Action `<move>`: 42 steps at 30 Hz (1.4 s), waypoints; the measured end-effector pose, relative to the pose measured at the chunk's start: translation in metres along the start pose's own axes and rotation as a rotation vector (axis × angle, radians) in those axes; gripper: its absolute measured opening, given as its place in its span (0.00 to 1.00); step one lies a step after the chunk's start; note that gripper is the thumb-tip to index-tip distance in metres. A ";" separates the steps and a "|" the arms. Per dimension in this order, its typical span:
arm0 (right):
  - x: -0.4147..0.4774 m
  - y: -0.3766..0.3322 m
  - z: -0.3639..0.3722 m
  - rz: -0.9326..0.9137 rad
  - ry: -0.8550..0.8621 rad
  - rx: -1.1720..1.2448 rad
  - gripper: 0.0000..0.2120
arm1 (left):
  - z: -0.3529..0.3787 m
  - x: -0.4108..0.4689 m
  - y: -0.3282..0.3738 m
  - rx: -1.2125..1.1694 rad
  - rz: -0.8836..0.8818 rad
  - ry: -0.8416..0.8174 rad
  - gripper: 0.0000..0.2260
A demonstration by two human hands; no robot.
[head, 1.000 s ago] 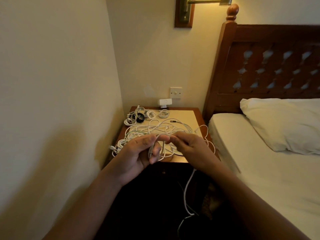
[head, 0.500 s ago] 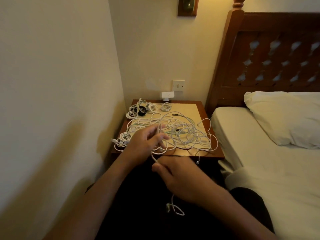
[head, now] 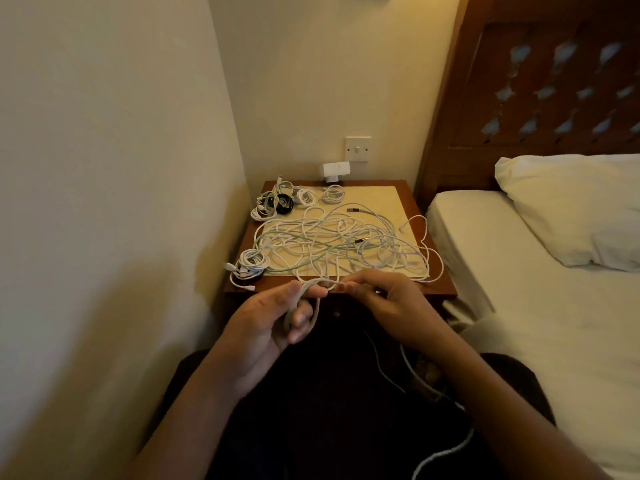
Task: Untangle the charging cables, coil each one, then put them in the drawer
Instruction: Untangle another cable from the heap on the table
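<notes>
The left hand (head: 265, 327) held white cable (head: 316, 308) loops in its grip; the right hand (head: 391, 306) pinched that cable just to its right.

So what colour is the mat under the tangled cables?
Cream; the mat shows in head view.

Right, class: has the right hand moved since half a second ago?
Yes. The right hand, pinching the white cable, has risen from below the nightstand front edge to level with it.
</notes>
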State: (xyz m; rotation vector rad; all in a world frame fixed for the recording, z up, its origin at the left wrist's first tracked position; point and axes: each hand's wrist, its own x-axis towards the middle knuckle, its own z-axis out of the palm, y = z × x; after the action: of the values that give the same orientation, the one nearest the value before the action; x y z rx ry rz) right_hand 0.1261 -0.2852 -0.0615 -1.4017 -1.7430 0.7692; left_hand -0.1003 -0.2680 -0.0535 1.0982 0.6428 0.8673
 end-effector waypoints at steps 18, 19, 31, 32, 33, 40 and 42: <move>-0.022 -0.027 -0.012 0.029 -0.158 -0.247 0.07 | 0.018 0.019 -0.046 0.497 -0.086 -0.002 0.17; -0.018 -0.023 -0.018 0.038 -0.150 -0.207 0.04 | 0.019 0.013 -0.043 0.474 -0.097 -0.037 0.19; -0.021 0.025 -0.007 0.118 -0.109 0.029 0.05 | 0.004 -0.018 -0.031 0.122 -0.223 -0.045 0.19; -0.022 0.028 -0.007 0.142 -0.103 -0.001 0.06 | 0.001 -0.016 -0.031 0.088 -0.221 -0.015 0.17; -0.024 0.030 -0.007 0.159 -0.095 -0.031 0.06 | -0.001 -0.015 -0.032 0.042 -0.220 0.030 0.16; -0.025 0.027 0.005 0.120 -0.072 -0.147 0.06 | -0.006 0.006 -0.034 -0.340 -0.198 0.249 0.15; -0.028 0.024 0.014 0.096 -0.103 -0.169 0.07 | -0.003 0.012 -0.031 -0.439 -0.155 0.261 0.15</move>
State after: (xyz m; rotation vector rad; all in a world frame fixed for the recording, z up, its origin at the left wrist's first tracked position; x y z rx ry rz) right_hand 0.1296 -0.3074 -0.0939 -1.5930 -1.8672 0.7716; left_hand -0.0876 -0.2626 -0.0837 0.5382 0.7005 0.9682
